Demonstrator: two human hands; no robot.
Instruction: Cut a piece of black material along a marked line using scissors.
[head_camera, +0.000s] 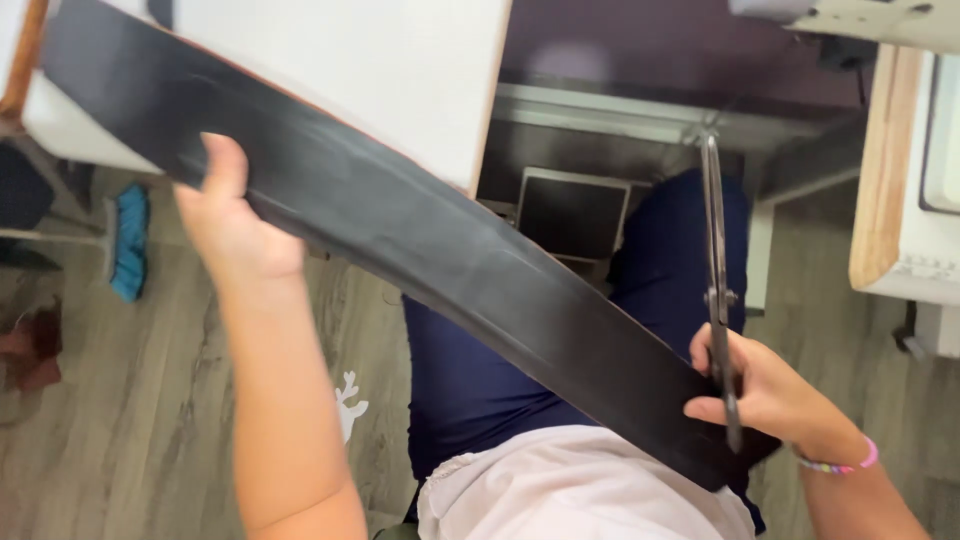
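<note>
1. Across the middle of the frame, from the upper left corner down to the lower right, runs a long, wide strip of black, matte, rubber-like material (420, 235), slightly curved and tilted.
2. At the left of the frame, the left hand (232, 225) grips the strip's lower edge, thumb up against its face and the other fingers hidden behind it; the forearm rises from the bottom edge.
3. At the lower right, the right hand (765, 390) is closed around the handles of long metal scissors (716, 290), and it touches the strip's lower end, which passes just beneath the fingers.
4. The scissors stand nearly upright, blades together as far as can be seen, tips pointing to the upper part of the frame, beside the strip and not on it.
5. A beaded pastel bracelet (840, 464) sits on the right wrist.
6. Behind the strip, at centre, show dark blue trousers (470, 380) and, at the bottom, a pale pink garment (570, 490).
7. Upper left holds a white board with a wooden edge (400, 70), partly covered by the strip.
8. Grey wood-look flooring (130, 420) fills the lower left, with a blue brush (130, 240) lying at the far left.
9. At the right edge stands a white table with a wooden rim (885, 170).
</note>
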